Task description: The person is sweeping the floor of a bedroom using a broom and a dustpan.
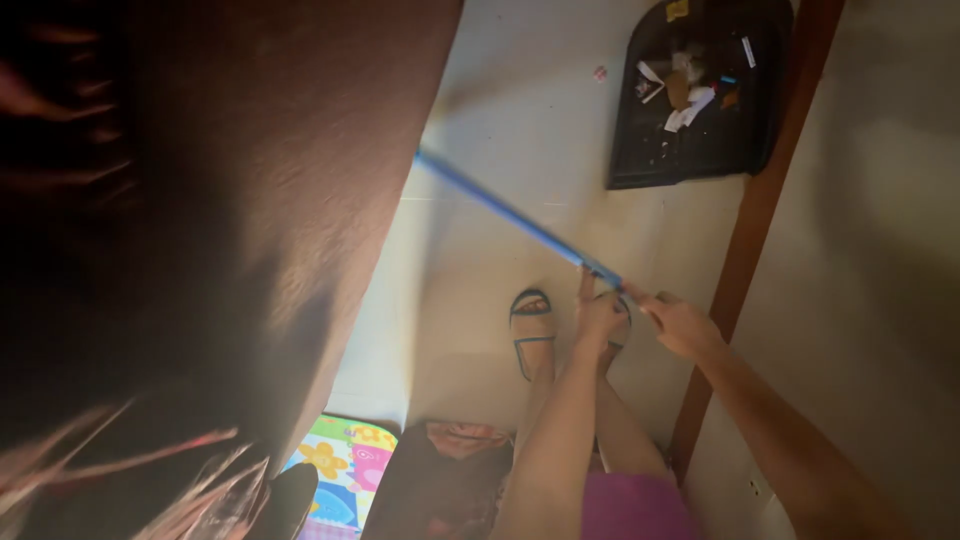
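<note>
A long blue stick (505, 212), likely a broom or mop handle, slants from the upper left down to my hands. My left hand (598, 322) grips its near end, fingers curled round it. Just to the right, my right hand (681, 325) pinches the very tip of the same handle. The handle's far end passes behind a big dark brown surface (250, 200) and is hidden. Under my hands my feet stand on the pale floor (520, 110), one in a sandal (531, 330).
A black dustpan (640, 150) holding paper scraps and litter lies on the floor at the upper right. A brown wooden post (760, 220) runs beside it along a pale wall (880, 250). A colourful play mat (345, 470) sits at the bottom.
</note>
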